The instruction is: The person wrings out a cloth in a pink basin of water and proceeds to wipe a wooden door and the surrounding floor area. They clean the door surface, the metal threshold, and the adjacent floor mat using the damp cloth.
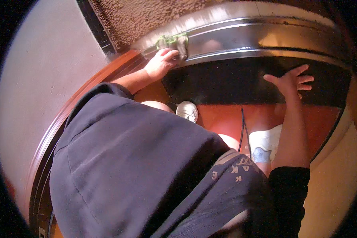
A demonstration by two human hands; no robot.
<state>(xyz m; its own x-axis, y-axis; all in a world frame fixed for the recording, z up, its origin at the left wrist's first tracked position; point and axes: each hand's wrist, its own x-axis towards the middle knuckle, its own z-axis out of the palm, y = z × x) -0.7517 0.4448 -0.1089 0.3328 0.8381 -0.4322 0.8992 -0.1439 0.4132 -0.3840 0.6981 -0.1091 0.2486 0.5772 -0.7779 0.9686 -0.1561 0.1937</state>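
My left hand point(163, 63) grips a crumpled grey cloth with a green edge point(178, 44). The cloth lies against the left end of a shiny metal door sill point(223, 40) and looks slightly blurred. Over a dark mat-like strip point(214, 80) beside the sill, my right hand point(294, 80) is spread with its fingers apart and holds nothing. Whether it touches that dark surface, I cannot tell.
A brown shaggy mat point(136, 17) lies beyond the sill. Reddish-brown wooden trim point(86, 81) borders a pale wall point(44, 74) on the left. Below me are a white shoe point(186, 111), a reddish floor surface point(217, 117) and a thin dark cord point(242, 128).
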